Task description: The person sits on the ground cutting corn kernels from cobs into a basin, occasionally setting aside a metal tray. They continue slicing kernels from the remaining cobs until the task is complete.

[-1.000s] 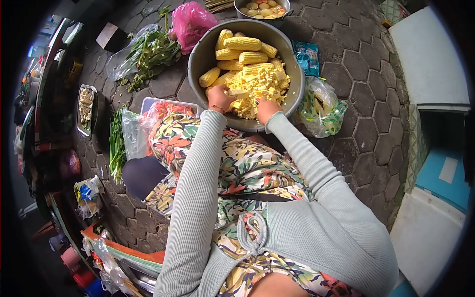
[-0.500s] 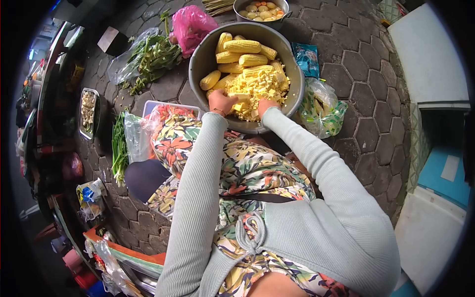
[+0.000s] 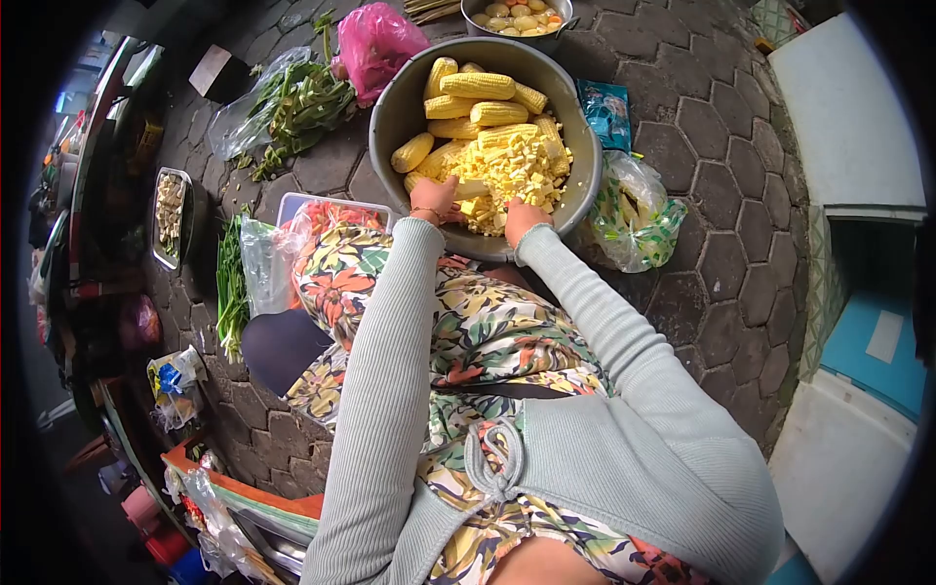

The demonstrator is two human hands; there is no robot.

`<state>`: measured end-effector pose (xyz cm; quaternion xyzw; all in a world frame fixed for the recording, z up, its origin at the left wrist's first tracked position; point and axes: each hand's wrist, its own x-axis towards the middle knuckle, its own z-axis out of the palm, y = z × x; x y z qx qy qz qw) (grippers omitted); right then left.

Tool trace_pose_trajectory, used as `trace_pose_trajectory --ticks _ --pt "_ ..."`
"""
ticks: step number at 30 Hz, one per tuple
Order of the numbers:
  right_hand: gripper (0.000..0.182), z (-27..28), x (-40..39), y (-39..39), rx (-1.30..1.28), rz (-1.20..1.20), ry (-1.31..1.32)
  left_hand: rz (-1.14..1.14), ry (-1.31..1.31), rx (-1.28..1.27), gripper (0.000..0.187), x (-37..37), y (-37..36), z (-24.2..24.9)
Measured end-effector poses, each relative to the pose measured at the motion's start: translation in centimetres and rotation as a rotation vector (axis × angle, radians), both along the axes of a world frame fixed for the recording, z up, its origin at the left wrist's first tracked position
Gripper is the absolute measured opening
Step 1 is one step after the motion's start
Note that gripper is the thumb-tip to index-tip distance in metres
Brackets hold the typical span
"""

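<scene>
A large grey basin (image 3: 387, 117) holds whole peeled corn cobs (image 3: 478, 87) and a heap of cut corn pieces (image 3: 522, 166). Over its near left side, my left hand (image 3: 435, 198) is closed around one corn cob (image 3: 471, 189), which points to the right. My right hand (image 3: 526, 218) is at the near edge of the heap, a short way right of that cob. Its fingers are bent together; what they hold, if anything, is hidden.
Beyond the basin stands a pot of peeled round vegetables (image 3: 517, 17). Leafy greens (image 3: 302, 107) and a pink bag (image 3: 377, 49) lie left. A blue packet (image 3: 604, 115) and plastic bag (image 3: 634, 214) lie right. Spring onions (image 3: 232, 292) and a tray (image 3: 172, 216) are farther left.
My right hand has shifted slightly toward me and turned, showing more of its back. My left hand stays on the cob, almost in the same place.
</scene>
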<state>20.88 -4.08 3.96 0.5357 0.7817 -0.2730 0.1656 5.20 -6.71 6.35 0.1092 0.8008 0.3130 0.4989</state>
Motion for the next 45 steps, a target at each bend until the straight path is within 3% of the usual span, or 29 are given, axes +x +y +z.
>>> trace_pose_trajectory --ticks 9,12,13,15,19,22,25,27,29,33,36,39,41,43,45 --pt "0.026 -2.6 -1.7 1.7 0.011 -0.038 -0.08 0.052 -0.058 0.004 0.043 -0.2 0.5 -2.3" --pt "0.029 -2.4 -2.4 2.5 -0.037 0.009 -0.125 -0.086 0.318 0.116 0.041 -0.1 0.4 -2.8" --pt "0.029 -2.4 -2.2 2.6 -0.031 0.009 -0.122 -0.086 0.322 0.122 0.041 -0.4 0.4 -2.9" --pt "0.028 -2.1 -1.6 2.3 -0.016 0.026 -0.099 -0.45 0.547 0.335 0.043 -0.7 0.0 -3.3" --pt "0.028 -1.1 -1.0 1.2 -0.025 0.141 -0.151 -0.463 0.717 0.311 0.042 -0.4 -0.4 -2.1" --pt "0.028 -1.7 -1.3 1.7 -0.024 -0.068 -0.084 -0.431 0.662 0.267 0.043 -0.2 -0.4 -1.4" --pt "0.028 -3.3 -2.1 2.6 0.057 -0.051 -0.105 -0.437 0.736 0.28 0.045 -0.9 -0.2 -3.0" --pt "0.027 -3.1 -1.8 2.7 0.002 0.018 -0.162 -0.304 0.536 0.215 0.045 -1.2 -0.2 -4.3" --pt "0.026 -4.0 -1.3 2.5 0.052 0.026 -0.119 -0.321 0.653 0.295 0.036 -1.1 -0.3 -4.9" --pt "0.026 -4.9 -1.4 2.4 0.106 0.002 -0.134 -0.269 0.588 0.22 0.042 -0.6 -0.5 -3.2" --pt "0.028 -4.3 -0.8 2.9 0.04 0.052 -0.082 -0.011 0.403 0.031 0.043 -0.8 -0.8 -2.3" --pt "0.03 -3.6 -0.8 2.8 0.084 0.085 -0.104 0.015 0.286 0.089 0.038 -1.2 -1.0 -2.7" --pt "0.03 -2.1 -0.2 2.3 0.049 0.198 -0.082 -0.087 0.318 0.027 0.041 -0.8 -1.2 -1.5" --pt "0.03 -0.2 0.2 1.7 -0.016 0.016 0.056 -0.38 0.494 0.079 0.045 -0.6 -1.3 -0.7" --pt "0.031 0.3 0.5 0.7 0.004 0.004 0.104 -0.376 0.466 0.09 0.047 -0.5 -1.1 -0.4"
